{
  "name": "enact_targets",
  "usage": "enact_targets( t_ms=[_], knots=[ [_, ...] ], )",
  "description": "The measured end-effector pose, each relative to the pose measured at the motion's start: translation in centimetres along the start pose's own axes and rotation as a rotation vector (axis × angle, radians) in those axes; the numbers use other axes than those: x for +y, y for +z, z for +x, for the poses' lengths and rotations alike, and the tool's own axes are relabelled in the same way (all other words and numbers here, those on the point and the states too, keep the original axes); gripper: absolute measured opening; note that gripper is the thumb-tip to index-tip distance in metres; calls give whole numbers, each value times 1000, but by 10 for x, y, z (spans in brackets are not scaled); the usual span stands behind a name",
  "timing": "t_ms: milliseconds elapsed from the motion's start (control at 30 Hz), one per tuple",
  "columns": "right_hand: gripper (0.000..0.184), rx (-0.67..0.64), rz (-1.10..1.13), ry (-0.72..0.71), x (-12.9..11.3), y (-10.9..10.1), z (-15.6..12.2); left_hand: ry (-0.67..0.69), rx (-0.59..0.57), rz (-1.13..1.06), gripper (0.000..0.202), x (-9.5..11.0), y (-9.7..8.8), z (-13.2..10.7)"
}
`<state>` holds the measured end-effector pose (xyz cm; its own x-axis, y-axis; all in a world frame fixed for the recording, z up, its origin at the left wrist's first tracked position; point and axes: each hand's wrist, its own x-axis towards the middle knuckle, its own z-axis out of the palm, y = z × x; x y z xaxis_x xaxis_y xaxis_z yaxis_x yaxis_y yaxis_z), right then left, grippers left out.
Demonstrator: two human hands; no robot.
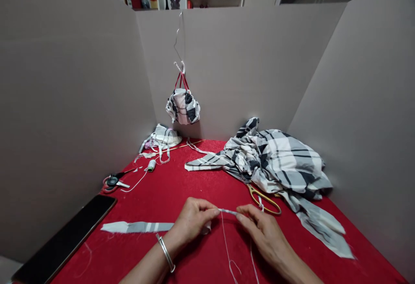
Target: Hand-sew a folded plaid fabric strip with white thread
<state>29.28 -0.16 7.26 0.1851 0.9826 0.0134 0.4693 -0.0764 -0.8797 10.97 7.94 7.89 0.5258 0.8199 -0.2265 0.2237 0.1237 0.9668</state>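
Note:
My left hand (196, 219), a silver bangle on its wrist, pinches one end of a narrow folded strip of light fabric (228, 211). The other end is pinched between the thumb and fingers of my right hand (264, 230), so the strip is held level between them. White thread (226, 243) hangs from the strip beside my left fingertips, and another length dangles below my right hand. I cannot make out a needle. A flat grey-and-white cloth strip (139, 227) lies on the table and passes behind my left wrist.
On the red cloth (181, 184) lie gold-handled scissors (264, 199), partly under heaped plaid fabric (275, 158). Small scissors (113, 182), a thread spool (151, 165), fabric scraps (164, 136) and a black flat device (68, 238) are left. A plaid pouch (183, 106) hangs behind; grey panels surround everything.

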Motion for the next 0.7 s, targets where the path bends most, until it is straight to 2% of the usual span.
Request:
enact_targets(
  t_ms=[100, 167, 267, 367, 500, 700],
  knots=[
    [32, 77, -7, 59, -16, -4, -12, 13, 38, 38, 35, 4, 0, -2],
    [33, 16, 153, 90, -24, 1, -19, 34, 47, 48, 32, 6, 0, -4],
    [42, -131, 453, 165, -24, 20, -24, 66, 51, 44, 30, 8, -1, -5],
    [50, -144, 598, 184, -14, 38, -24, 77, 40, 12, 29, 7, -2, -4],
    [41, -95, 551, 162, -1, 46, -23, 49, 37, -16, 30, 5, -2, -2],
    [47, -67, 484, 204, 6, 46, -21, 85, -9, -12, 33, 1, -2, -2]
  ],
)
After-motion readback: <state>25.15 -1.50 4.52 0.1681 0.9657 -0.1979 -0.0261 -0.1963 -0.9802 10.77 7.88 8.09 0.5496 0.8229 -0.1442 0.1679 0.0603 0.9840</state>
